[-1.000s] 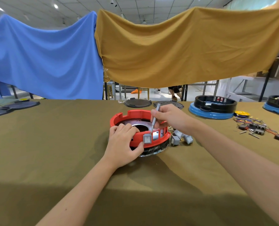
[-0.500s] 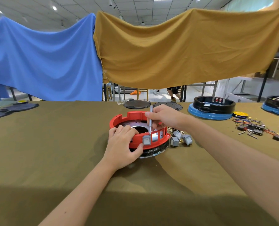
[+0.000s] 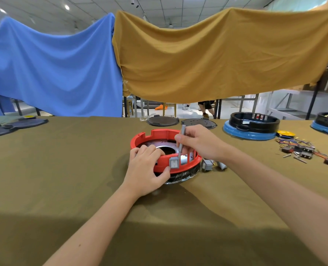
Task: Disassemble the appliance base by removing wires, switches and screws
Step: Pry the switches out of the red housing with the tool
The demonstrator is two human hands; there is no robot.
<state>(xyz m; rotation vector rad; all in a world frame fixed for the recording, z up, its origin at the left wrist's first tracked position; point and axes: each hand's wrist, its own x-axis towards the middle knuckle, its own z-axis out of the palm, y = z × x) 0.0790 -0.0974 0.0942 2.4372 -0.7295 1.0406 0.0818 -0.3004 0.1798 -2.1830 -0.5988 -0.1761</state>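
Note:
A red round appliance base (image 3: 152, 135) sits on the olive-covered table (image 3: 63, 169), with a metal plate and a hole inside. A grey rocker switch (image 3: 174, 163) is set in its near wall. My left hand (image 3: 146, 167) grips the base's near rim, thumb beside the switch. My right hand (image 3: 197, 142) holds a thin grey screwdriver (image 3: 180, 143) almost upright, its tip down just behind the switch inside the rim.
Loose grey switches (image 3: 207, 164) lie right of the base. Further right are a pile of wires and switches (image 3: 301, 150), a yellow disc (image 3: 285, 134) and two black-and-blue bases (image 3: 251, 127). Two dark lids (image 3: 162, 120) lie behind; dark lids at far left (image 3: 15, 124).
The screwdriver has swung from leaning right to nearly upright, its tip staying by the switch. My left hand stays on the rim.

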